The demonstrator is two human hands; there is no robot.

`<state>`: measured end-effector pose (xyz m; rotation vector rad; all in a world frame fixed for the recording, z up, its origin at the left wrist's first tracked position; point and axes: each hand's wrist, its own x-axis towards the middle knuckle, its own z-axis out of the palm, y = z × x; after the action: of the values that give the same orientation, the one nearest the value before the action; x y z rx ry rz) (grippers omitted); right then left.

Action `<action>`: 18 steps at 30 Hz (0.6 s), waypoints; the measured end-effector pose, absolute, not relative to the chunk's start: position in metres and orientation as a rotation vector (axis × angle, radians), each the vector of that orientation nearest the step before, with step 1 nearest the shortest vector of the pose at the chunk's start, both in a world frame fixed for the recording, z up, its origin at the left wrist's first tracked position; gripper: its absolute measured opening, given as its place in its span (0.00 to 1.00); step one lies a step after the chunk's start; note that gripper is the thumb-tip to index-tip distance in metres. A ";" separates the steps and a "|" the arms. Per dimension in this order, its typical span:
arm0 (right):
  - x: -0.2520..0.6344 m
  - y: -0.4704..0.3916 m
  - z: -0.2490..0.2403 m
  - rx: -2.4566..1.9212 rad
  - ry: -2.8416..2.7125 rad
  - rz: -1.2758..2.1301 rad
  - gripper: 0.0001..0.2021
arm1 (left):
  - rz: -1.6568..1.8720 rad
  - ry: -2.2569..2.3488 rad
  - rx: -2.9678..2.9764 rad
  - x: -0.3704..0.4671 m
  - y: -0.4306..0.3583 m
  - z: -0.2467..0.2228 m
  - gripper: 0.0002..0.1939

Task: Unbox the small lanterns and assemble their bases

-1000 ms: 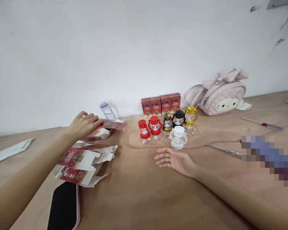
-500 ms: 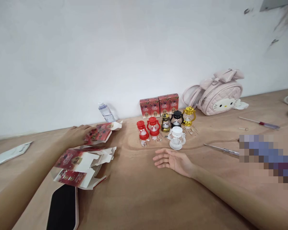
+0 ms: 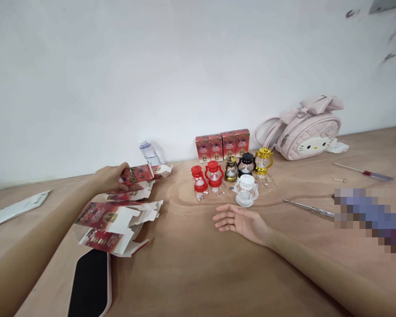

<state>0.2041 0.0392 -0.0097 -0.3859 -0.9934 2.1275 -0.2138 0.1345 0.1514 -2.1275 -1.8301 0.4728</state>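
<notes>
My left hand (image 3: 114,178) is closed around the near end of a red printed cardboard box (image 3: 138,173), lifted a little above other flattened boxes. Below it, opened red boxes (image 3: 100,220) with white flaps lie in a loose pile. My right hand (image 3: 240,222) rests on the table, palm turned sideways, fingers apart and holding nothing. Just beyond it stands a white mini lantern (image 3: 246,191). Behind that are two red lanterns (image 3: 214,174), a bronze-coloured lantern (image 3: 231,169), a black lantern (image 3: 247,164) and a gold lantern (image 3: 263,161).
Several upright red boxes (image 3: 229,145) and a clear bottle (image 3: 149,152) stand by the wall. A pink cat-face bag (image 3: 312,132) leans at right. Two screwdrivers (image 3: 366,171) lie near it. A phone (image 3: 89,284) and a white packet (image 3: 18,210) lie at left.
My left hand has closed on a red box and raised it slightly off the pile. My right hand stays where it was; the view has shifted slightly.
</notes>
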 end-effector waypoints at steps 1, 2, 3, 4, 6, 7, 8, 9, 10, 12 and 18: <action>0.204 0.039 -0.010 -0.386 -0.993 2.129 0.17 | 0.455 -1.833 -2.083 -0.214 0.133 0.153 0.23; 0.204 0.039 -0.010 -0.387 -0.995 2.130 0.17 | 0.436 -1.833 -2.039 -0.214 0.132 0.155 0.20; 0.204 0.039 -0.010 -0.388 -1.000 2.129 0.17 | 0.420 -1.833 -2.001 -0.215 0.130 0.157 0.18; 0.204 0.039 -0.010 -0.389 -1.004 2.129 0.17 | 0.405 -1.832 -1.969 -0.215 0.129 0.159 0.17; 0.204 0.040 -0.010 -0.389 -1.012 2.127 0.18 | 0.379 -1.825 -1.931 -0.216 0.128 0.161 0.15; 0.204 0.040 -0.010 -0.389 -1.013 2.128 0.18 | 0.367 -1.821 -1.922 -0.216 0.127 0.161 0.15; 0.205 0.040 -0.010 -0.391 -1.011 2.129 0.18 | 0.355 -1.818 -1.919 -0.217 0.127 0.160 0.16; 0.205 0.040 -0.010 -0.393 -1.009 2.130 0.18 | 0.345 -1.814 -1.923 -0.217 0.127 0.159 0.17; 0.204 0.040 -0.010 -0.395 -1.006 2.130 0.18 | 0.337 -1.809 -1.934 -0.217 0.127 0.158 0.18; 0.204 0.040 -0.010 -0.399 -0.999 2.131 0.17 | 0.332 -1.788 -1.988 -0.217 0.128 0.155 0.20; 0.205 0.040 -0.009 -0.382 -1.010 2.129 0.17 | 0.349 -1.752 -2.214 -0.216 0.130 0.146 0.26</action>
<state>0.2049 0.0402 -0.0093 -0.3816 -1.0098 2.1291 -0.2155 0.1296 0.1456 -2.2143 -1.7518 0.3492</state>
